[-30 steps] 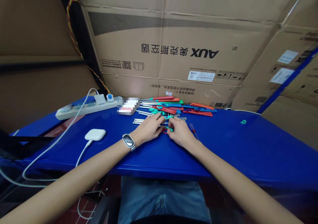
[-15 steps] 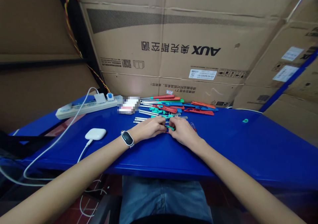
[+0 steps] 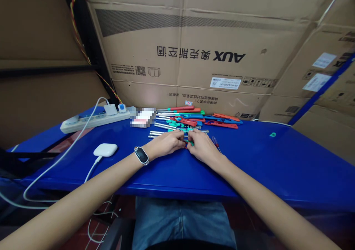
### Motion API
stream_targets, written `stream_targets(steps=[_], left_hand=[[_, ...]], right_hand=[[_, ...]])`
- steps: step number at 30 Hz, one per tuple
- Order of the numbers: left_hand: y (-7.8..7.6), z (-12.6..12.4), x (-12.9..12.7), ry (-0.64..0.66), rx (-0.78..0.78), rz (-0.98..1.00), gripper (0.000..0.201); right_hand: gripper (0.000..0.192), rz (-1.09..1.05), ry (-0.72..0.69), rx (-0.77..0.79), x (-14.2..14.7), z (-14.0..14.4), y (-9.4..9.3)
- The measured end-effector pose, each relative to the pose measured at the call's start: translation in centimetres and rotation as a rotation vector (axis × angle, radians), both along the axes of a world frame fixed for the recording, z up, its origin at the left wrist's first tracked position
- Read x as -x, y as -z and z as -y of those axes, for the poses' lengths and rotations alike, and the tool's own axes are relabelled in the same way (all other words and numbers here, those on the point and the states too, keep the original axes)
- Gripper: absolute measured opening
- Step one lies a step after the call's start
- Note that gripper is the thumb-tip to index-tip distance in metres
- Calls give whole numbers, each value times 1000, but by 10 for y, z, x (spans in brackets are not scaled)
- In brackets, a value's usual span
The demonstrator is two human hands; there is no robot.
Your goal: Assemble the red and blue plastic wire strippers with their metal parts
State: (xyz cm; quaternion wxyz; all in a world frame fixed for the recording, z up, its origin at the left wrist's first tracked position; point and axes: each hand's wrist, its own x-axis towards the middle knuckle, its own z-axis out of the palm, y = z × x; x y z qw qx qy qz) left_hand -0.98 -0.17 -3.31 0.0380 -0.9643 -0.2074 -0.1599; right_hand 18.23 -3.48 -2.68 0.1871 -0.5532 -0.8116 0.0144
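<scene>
On the glossy blue tabletop [image 3: 266,161], left hand [image 3: 166,143] and right hand [image 3: 202,146] meet fingertip to fingertip, both pinching 1 small green plastic piece [image 3: 190,142] just in front of the pile of red, green and blue-handled metal tools [image 3: 191,119].

bare forearms, no sleeves; a dark oval watch [image 3: 141,156] with a silver rim on the left wrist; blue jeans [image 3: 183,220] below the watch.
</scene>
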Motion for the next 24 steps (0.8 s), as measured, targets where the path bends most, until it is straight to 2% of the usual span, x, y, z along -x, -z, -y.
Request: stream_targets(steps=[10,16,24], left_hand=[[0,1,-1,-4,-15,11,30],[-2,0,2,12,26,27,31],[0,0,3,-26,65,52,21]], right_hand=[[8,91,-1,19,-1,3,-4],[10,30,-119,20,-12,6,-3],[6,-104,-130,51,-18,4,2]])
